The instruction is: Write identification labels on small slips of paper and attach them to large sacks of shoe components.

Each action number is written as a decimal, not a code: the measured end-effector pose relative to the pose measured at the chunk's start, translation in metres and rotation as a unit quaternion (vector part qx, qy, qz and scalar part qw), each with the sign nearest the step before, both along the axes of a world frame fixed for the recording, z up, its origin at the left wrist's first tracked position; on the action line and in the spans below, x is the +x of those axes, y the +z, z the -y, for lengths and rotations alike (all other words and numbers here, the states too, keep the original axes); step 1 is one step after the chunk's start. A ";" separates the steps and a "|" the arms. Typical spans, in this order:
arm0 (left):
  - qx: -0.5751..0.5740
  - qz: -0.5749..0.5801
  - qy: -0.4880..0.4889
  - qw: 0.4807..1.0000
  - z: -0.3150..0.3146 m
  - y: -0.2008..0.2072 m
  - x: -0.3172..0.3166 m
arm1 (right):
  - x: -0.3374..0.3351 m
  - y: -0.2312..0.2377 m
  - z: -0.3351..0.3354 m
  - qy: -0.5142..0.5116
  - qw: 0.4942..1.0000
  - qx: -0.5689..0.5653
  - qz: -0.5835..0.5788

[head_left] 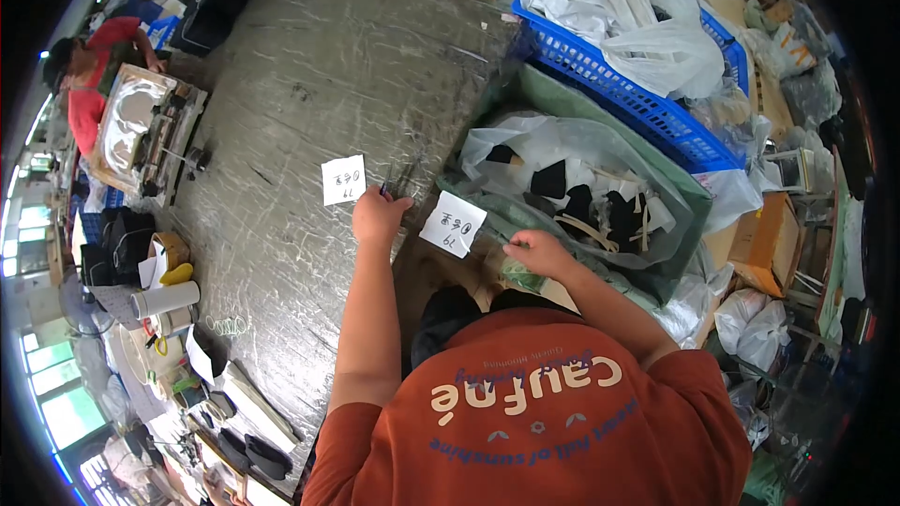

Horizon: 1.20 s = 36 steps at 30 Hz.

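Note:
My left hand (377, 216) rests on the dark tabletop (291, 112), fingers curled and thumb out to the right. By its fingertips lies a thin dark pointed tool (388, 178), kind unclear. A white paper slip with handwriting (344, 180) lies just left of these fingers. Another handwritten slip (453, 224) sits between my hands, at the near corner of a green bin (600, 94). My right hand (539, 253) is closed in a pinch beside the bin's near edge; whatever it holds is hidden. Black and pale cut pieces (579, 211) lie inside the bin's clear plastic liner.
A blue crate (600, 61) with white plastic bags stands behind the bin. Cardboard boxes (764, 234) and bags are at right. Across the table, a person in red (94, 80) is beside a framed metal device (141, 131). A white cylinder (166, 300) stands among items at left.

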<state>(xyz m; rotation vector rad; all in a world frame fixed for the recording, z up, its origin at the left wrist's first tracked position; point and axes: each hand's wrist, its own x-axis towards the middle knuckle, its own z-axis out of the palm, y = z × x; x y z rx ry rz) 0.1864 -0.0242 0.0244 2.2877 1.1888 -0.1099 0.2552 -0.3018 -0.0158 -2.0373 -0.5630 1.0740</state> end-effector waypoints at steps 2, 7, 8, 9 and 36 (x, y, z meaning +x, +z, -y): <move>-0.008 -0.002 -0.005 1.000 -0.003 -0.001 -0.001 | -0.001 0.000 -0.002 -0.034 0.999 -0.020 -0.024; 0.002 0.121 0.037 0.992 0.003 -0.009 -0.015 | -0.004 -0.002 -0.004 -0.029 0.999 -0.012 -0.030; -0.001 0.120 0.035 0.992 0.008 -0.012 -0.022 | -0.004 -0.002 -0.004 -0.022 0.998 -0.017 -0.050; -0.014 0.188 0.051 0.981 0.012 -0.015 -0.029 | -0.004 -0.004 -0.004 -0.025 0.998 -0.020 -0.050; -0.309 0.100 -0.165 0.931 0.148 -0.057 -0.092 | -0.005 -0.016 -0.003 -0.004 1.000 0.023 -0.004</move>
